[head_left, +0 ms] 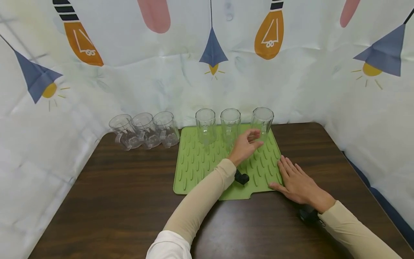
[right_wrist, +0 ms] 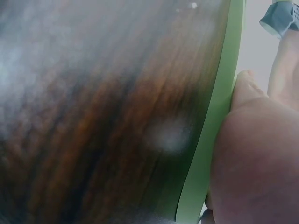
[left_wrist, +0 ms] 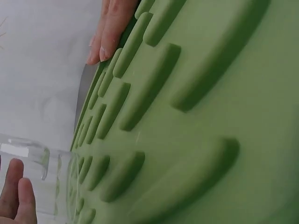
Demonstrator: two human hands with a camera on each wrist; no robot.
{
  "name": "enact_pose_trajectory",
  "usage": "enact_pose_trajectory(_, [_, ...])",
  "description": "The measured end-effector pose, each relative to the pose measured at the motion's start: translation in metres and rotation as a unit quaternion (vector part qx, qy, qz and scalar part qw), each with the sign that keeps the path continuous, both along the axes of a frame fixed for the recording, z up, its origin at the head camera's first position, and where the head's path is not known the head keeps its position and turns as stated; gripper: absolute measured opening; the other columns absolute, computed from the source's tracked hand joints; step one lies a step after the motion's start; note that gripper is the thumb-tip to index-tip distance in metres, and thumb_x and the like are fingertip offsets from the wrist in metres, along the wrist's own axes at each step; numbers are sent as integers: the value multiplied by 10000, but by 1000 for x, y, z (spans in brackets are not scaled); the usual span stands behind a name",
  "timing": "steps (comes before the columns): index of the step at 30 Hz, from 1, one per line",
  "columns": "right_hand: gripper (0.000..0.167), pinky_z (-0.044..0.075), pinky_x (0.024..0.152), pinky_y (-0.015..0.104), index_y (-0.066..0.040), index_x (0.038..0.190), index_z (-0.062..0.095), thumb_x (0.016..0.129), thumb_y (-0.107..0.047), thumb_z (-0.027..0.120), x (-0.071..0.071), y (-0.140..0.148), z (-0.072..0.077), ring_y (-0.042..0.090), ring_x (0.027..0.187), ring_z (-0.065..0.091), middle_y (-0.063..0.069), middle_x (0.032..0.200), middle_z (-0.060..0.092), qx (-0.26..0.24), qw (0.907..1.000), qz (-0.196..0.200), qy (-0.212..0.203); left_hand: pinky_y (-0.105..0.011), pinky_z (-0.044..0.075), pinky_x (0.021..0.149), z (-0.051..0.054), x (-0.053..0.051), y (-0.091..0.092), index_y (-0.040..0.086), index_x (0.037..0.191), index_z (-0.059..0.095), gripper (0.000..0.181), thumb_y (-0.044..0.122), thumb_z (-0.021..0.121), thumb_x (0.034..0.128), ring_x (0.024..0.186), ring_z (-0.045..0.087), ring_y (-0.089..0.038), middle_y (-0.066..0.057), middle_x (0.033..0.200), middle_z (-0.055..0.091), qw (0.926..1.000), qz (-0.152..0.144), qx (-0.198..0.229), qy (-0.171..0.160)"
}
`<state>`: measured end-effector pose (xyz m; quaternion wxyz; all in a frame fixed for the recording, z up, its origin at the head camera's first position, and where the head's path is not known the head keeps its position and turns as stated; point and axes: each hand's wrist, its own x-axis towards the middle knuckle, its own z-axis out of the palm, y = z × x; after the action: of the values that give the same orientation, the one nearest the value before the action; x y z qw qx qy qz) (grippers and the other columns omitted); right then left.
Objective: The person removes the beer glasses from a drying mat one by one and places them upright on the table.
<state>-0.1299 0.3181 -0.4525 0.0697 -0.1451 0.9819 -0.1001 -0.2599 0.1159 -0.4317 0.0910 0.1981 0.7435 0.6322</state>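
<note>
Three clear glass mugs stand in a row along the back of a green ribbed mat (head_left: 194,172). At the rightmost mug (head_left: 262,120), my left hand (head_left: 244,146) has its fingers apart and loosely bent; in the left wrist view its fingertips are beside that mug (left_wrist: 63,186), and contact is hard to tell. My right hand (head_left: 299,185) lies flat at the mat's front right corner, thumb on the mat and fingers along its right edge. The right wrist view shows that hand (right_wrist: 257,158) against the mat's edge (right_wrist: 210,126).
Three more clear mugs (head_left: 148,133) stand close together on the brown table (head_left: 113,194), left of the mat. A patterned cloth (head_left: 145,86) hangs behind and at both sides. A middle mug (head_left: 230,124) and a left mug (head_left: 205,124) stand beyond my left forearm.
</note>
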Motion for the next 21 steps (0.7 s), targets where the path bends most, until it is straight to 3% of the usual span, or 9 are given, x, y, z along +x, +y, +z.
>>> enact_pose_trajectory(8, [946,224,1262,690,90,1594,244,1027,-624,492,0,-1,0,502,1572,206,306,1701,161,54,10000,-36,49,-350,587,1060,-1,1,14,104,1429,585,424,131,665,1014,1339,624,-297,-136,1416,638,9999,-45,-102,38])
enact_pose_trajectory(13, [943,227,1262,688,90,1594,245,1028,-622,492,0,-2,0,499,1573,205,303,1702,164,67,9999,-58,56,-295,582,1046,-4,1,19,70,1419,589,386,101,622,1036,1286,650,-290,-156,1371,662,9996,-204,6,208])
enact_pose_trajectory(21, [934,245,1260,682,87,1594,252,1028,-613,502,1,-1,1,493,1572,222,303,1698,182,113,9998,-48,128,-255,586,1018,-8,-1,22,78,1346,638,310,26,540,1056,1204,699,-245,-129,1276,709,9989,-23,157,430])
